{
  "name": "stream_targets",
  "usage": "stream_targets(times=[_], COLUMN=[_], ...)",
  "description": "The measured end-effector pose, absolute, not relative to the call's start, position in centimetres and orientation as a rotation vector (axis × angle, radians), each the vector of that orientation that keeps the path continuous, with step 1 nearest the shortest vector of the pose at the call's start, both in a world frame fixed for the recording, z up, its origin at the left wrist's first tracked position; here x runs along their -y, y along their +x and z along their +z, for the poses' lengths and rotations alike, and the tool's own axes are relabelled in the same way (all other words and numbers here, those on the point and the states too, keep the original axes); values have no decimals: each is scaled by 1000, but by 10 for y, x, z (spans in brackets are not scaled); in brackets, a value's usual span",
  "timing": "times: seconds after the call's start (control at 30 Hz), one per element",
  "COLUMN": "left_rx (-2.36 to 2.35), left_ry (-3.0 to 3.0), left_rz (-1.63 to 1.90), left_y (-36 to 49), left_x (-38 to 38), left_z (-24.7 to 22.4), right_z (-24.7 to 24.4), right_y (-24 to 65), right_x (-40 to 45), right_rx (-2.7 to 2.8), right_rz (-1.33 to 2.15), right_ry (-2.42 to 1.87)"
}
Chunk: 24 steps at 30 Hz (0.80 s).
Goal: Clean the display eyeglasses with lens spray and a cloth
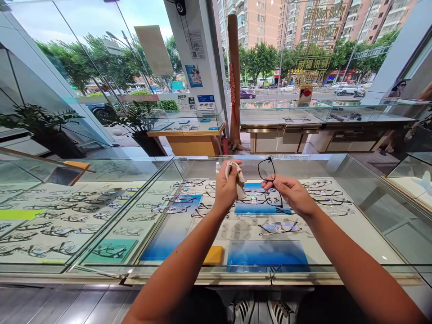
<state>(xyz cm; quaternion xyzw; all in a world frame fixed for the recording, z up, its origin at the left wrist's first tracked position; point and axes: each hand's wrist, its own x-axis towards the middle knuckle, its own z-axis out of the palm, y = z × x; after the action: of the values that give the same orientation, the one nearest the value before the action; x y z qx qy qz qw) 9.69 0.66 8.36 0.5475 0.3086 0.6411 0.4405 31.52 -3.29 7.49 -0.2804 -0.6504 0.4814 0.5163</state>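
Note:
My left hand is closed on a crumpled cream cloth, which hangs from its fingers above the glass counter. To its right, my right hand pinches a pair of black-framed glasses near the bridge. The glasses are turned on end, one lens above the fingers and the other below. Cloth and glasses are apart. A small white bottle stands behind my left hand, partly hidden by it. Rows of glasses lie inside the counter, among them a pair below my right hand.
The glass display counter spans the view, with a metal front edge. Inside it are blue panels, a yellow case and a green panel. At the left a wooden-edged mirror or tray rests on the glass. Further display cases stand by the windows.

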Motion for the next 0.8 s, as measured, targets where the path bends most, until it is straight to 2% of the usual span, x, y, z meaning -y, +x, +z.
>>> stream_targets(times=[0.43,0.67,0.8], left_rx=[-875,-776,-729], left_ry=[2027,2291,2535], left_rz=[1561,1804,1806], left_y=[93,92,90], left_x=[0,-6,-6], left_z=[79,73,76], right_z=[87,89,89], right_y=[328,335,339], right_x=[32,30,29], right_rx=[1473,1541,1648], right_rz=[1321,1359,1361], right_ry=[-682,-685,-651])
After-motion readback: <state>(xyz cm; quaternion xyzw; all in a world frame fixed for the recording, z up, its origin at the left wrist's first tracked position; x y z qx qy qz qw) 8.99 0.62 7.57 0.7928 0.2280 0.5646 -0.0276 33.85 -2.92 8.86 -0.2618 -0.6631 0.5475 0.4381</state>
